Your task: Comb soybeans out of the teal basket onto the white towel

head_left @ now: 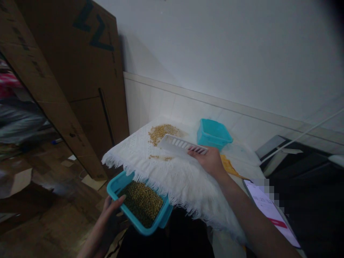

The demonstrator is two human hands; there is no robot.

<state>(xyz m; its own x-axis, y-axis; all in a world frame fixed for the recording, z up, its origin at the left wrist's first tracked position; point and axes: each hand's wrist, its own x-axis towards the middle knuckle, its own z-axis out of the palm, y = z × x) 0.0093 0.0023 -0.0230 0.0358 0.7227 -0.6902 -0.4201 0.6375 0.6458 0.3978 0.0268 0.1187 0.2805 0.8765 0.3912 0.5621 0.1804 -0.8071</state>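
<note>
My left hand (109, 215) grips the near left rim of a turquoise plastic box (131, 219), its thumb over the edge. The box is tilted under the fringed edge of a white cloth (134, 150). Inside lie yellow soybeans (150, 200) and a darker green layer, perhaps smaller beans. My right hand (208, 159) is closed on a white slotted plastic piece (174, 144), held over the cloth. Just beyond that piece is a loose heap of soybeans (161, 132). A thin line of beans (161, 157) lies nearer the fringe.
A second turquoise box (215, 132) stands at the back against the wall. To the right are an orange-yellow cloth (229, 166) and a phone with a lit screen (271, 211). A tall cardboard box (88, 89) rises on the left. Cardboard scraps (94, 182) lie on the floor.
</note>
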